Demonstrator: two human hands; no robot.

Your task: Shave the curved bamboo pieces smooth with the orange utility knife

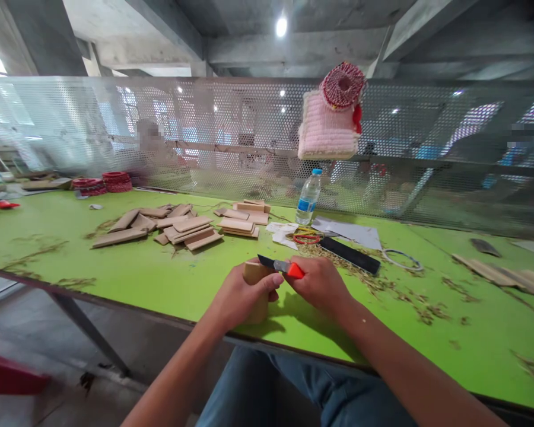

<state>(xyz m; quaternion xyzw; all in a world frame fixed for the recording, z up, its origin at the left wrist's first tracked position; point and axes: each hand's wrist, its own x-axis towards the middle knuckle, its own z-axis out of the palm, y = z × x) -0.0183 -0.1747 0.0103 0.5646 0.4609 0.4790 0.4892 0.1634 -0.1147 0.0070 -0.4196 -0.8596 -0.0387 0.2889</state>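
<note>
My left hand (244, 296) is closed around a tan wooden piece (258, 308), held upright near the table's front edge. In my right hand (320, 281) is a utility knife (296, 270) with an orange-red handle and a dark blade pointing left. The blade is by the top of the wooden piece; whether it touches cannot be made out. Both hands are close together, thumbs near each other. Beyond them lie piles of similar wooden pieces (191, 230), some stacked, some loose.
A water bottle (309, 197), red-handled scissors (306, 238), a black phone-like slab (349, 255) and a white ring (403, 260) lie beyond my right hand. Shavings (396, 293) litter the green table (169, 284). Wooden strips (502, 276) lie right. A perforated panel (231, 136) stands behind.
</note>
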